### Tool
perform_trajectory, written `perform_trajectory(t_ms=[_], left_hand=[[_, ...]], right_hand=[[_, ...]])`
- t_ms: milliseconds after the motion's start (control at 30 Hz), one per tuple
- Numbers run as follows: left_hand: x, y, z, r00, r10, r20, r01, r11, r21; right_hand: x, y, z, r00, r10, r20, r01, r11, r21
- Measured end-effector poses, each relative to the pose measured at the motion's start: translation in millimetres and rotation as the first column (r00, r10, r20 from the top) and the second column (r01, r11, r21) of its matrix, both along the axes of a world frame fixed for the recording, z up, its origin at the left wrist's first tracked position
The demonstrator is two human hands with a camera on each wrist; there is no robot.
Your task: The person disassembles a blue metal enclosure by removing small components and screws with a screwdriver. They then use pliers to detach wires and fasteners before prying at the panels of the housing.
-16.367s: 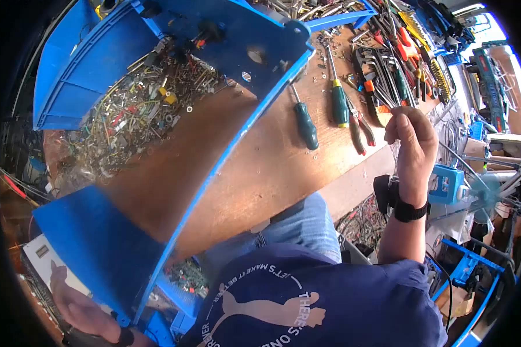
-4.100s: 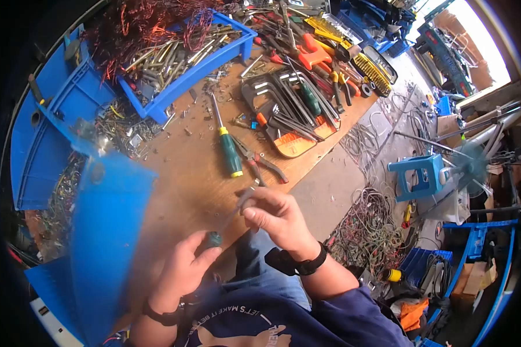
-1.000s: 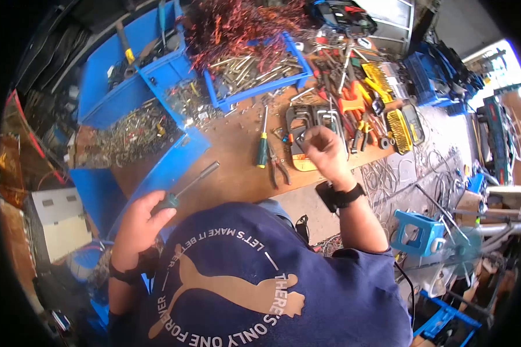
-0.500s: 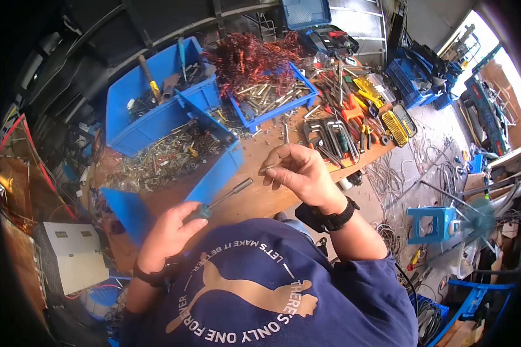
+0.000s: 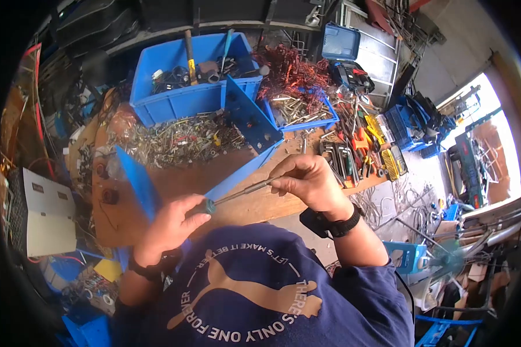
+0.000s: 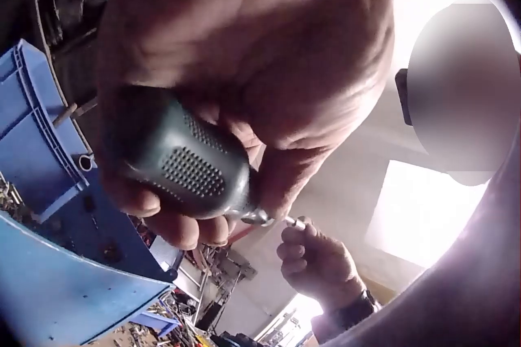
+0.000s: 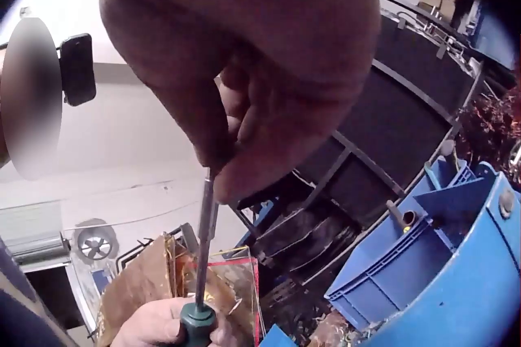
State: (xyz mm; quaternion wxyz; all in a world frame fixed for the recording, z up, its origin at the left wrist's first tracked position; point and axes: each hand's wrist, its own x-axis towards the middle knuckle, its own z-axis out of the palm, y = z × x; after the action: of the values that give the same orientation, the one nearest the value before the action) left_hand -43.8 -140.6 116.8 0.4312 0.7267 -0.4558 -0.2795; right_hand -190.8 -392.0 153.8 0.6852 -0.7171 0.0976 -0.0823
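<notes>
A driver with a dark green handle [image 6: 189,160] lies in the left hand [image 5: 171,224], whose fingers curl round it in the left wrist view. Its metal shaft [image 7: 205,241] points toward the right hand [image 5: 312,184]. Thumb and fingers of the right hand pinch at the shaft's far end; whether they grip the tip itself or a small piece on it, I cannot tell. Beyond the hands, a blue panel [image 5: 250,128] stands over a heap of small screws and metal parts [image 5: 182,141] on the wooden table [image 5: 266,209].
A blue crate [image 5: 176,99] with a hammer stands behind the heap. Right of it are a blue tray [image 5: 309,124] of metal rods, reddish wire [image 5: 292,72], a hex key set [image 5: 337,161] and a yellow bit case [image 5: 392,163]. A blue stool [image 5: 404,255] is at the right.
The right hand has come from over the tools to the driver's far end and now meets it. The left hand keeps hold of the driver. The head view has shifted, showing more of the back.
</notes>
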Motion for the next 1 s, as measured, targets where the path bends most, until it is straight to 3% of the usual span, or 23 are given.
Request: perform_trajectory(t_ms=[167,367,467,567,600,667,700,733,800,933,967,1000], left_hand=[[-2.6,7.3,3.8,0.987,0.099,0.123,-0.092,0.994,-0.063],[-8.0,-5.8,10.9,0.972,0.126,0.200,-0.095,0.983,-0.158],[-5.7,-21.6,22.3,0.995,0.083,-0.063,-0.093,0.982,-0.165],[2.0,-41.8,34.1,0.853,-0.063,-0.518,-0.130,0.936,-0.327],[1.5,-49.4,37.1,0.837,-0.057,-0.545,-0.160,0.926,-0.342],[-2.6,-61.4,35.1,0.693,-0.229,-0.684,-0.080,0.918,-0.388],[-9.9,-67.4,31.1,0.721,-0.215,-0.659,-0.069,0.924,-0.376],[-14.2,-70.5,29.3,0.693,-0.235,-0.681,-0.010,0.942,-0.335],[-20.1,-77.3,19.5,0.652,-0.279,-0.705,0.124,0.957,-0.264],[-20.7,-84.6,23.9,0.828,-0.247,-0.504,0.270,0.962,-0.028],[-4.4,-90.7,30.2,0.894,-0.334,-0.299,0.397,0.900,0.181],[9.5,-99.8,24.3,0.914,-0.405,-0.010,0.389,0.870,0.304]], right_hand=[[11.1,17.1,-0.8,0.998,-0.025,-0.050,0.029,0.995,0.094],[11.7,8.7,4.3,0.996,-0.061,0.059,0.044,0.969,0.244],[12.0,23.3,8.9,0.980,-0.123,0.158,0.064,0.940,0.335],[14.7,54.0,-15.7,0.965,-0.167,0.201,0.153,0.985,0.082],[16.7,65.5,-23.8,0.957,-0.157,0.244,0.124,0.981,0.147],[12.7,84.8,-34.2,0.941,-0.228,0.251,0.170,0.957,0.233],[8.5,87.9,-39.6,0.940,-0.230,0.253,0.160,0.950,0.269],[2.7,93.7,-34.5,0.929,-0.325,0.176,0.270,0.922,0.277],[-15.5,94.7,-40.9,0.943,-0.319,0.093,0.222,0.813,0.538],[-66.6,92.9,-56.5,0.841,-0.538,-0.054,0.516,0.768,0.380],[-83.6,90.7,-62.3,0.813,-0.572,-0.103,0.568,0.744,0.352],[-103.4,87.9,-69.4,0.796,-0.580,-0.172,0.600,0.718,0.353]])
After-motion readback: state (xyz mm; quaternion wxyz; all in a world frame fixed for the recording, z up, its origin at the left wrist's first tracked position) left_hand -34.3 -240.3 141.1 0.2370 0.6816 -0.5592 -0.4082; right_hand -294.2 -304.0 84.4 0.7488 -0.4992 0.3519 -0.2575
